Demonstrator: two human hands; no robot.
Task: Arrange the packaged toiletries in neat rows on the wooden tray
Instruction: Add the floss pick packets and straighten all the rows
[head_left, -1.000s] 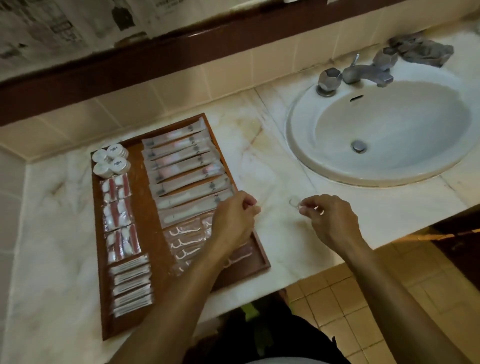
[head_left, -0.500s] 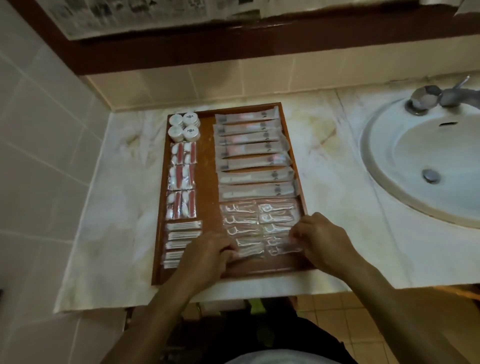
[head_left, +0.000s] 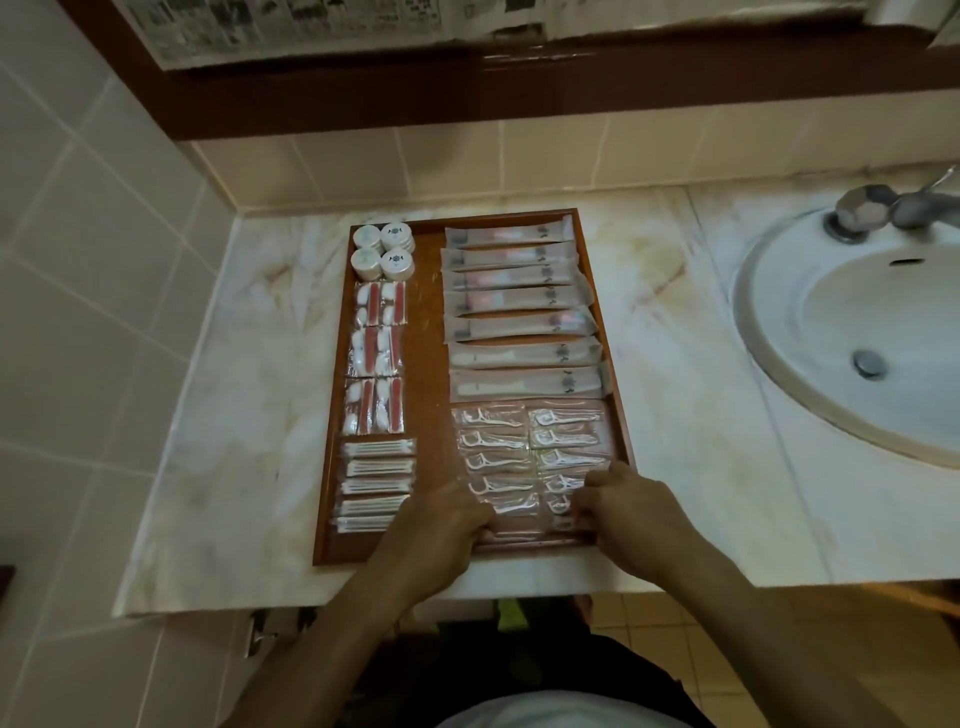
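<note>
- Nearest the camera, the left hand and the right hand sit at the near end of the wooden tray, which lies on the marble desk.
- The grip of the left hand is curled, fingertips on the near edge of the clear floss-pick packets; the right hand's fingers are curled onto the nearest packets of the right-hand column. Both hands cover the last packets, so whether either one pinches a packet I cannot tell.
- The floss-pick packets lie in two columns side by side in the tray's near right part.
- Left of them, at the near left, is a stack of cotton-swab packets.
- Farther back on the left are three rows of packets with red and white contents, then four round white containers in the far left corner.
- On the far right of the tray, long toothbrush sachets lie in a column, slightly overlapping.
- Right of the tray, well apart, is the white sink with its metal tap.
- Tiled walls close off the desk at the back and left.
</note>
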